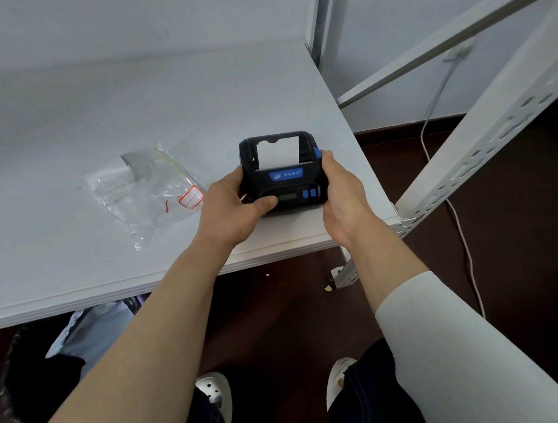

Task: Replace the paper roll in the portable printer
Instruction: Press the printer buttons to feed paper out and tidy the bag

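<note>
— Both hands clamp the printer (284, 173): left hand (233, 209) thumb across its front, right hand (344, 194) wrapped on the far side.
— Where is it?
— On the bench (58, 130), near its 5 o'clock corner; paper (279, 153) sticks up; plastic bag (146, 190) at 9 o'clock.

We reach both bare forearms forward toward twelve o'clock; our left hand (228, 212) curls inward with its thumb lying flat, pointing to three o'clock, while our right hand (340, 193) stands edge-up, fingers closed toward eleven o'clock, a white sleeve (453, 337) covering its upper forearm
</note>
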Motion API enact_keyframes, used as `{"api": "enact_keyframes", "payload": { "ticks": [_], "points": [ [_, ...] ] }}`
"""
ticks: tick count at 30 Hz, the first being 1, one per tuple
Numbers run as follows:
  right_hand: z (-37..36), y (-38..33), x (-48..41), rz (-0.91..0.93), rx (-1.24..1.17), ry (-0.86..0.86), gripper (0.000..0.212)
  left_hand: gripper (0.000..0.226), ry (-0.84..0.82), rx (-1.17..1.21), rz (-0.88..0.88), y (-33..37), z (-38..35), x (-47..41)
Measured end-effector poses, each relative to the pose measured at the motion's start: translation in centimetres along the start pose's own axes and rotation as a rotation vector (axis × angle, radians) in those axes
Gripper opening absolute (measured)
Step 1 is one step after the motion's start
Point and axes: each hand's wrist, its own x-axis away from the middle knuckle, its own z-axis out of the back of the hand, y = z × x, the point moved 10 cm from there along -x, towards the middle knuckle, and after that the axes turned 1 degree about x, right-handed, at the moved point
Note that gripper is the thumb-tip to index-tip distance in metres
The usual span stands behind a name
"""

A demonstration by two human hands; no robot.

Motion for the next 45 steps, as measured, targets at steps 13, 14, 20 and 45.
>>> {"api": "enact_keyframes", "payload": {
  "ticks": [13, 14, 20, 45],
  "points": [
    [0.1, -0.3, 0.1, 0.017, -0.007, 0.0, 0.031, 0.045, 0.017, -0.001, 0.013, -0.2, 0.2, 0.1],
    [0.0, -0.3, 0.1, 0.02, -0.004, -0.003, 0.03, 0.045, 0.018, -0.001, 0.014, -0.2, 0.2, 0.1],
    [0.0, -0.3, 0.1, 0.014, 0.005, 0.0, 0.031, 0.054, 0.015, 0.004, 0.017, 0.0, 0.1, 0.2],
    [0.5, -1.7, 0.4, -0.015, 0.181, 0.026, 0.035, 0.075, -0.087, -0.247, -0.003, -0.2, -0.5, -0.4]
  ]
}}
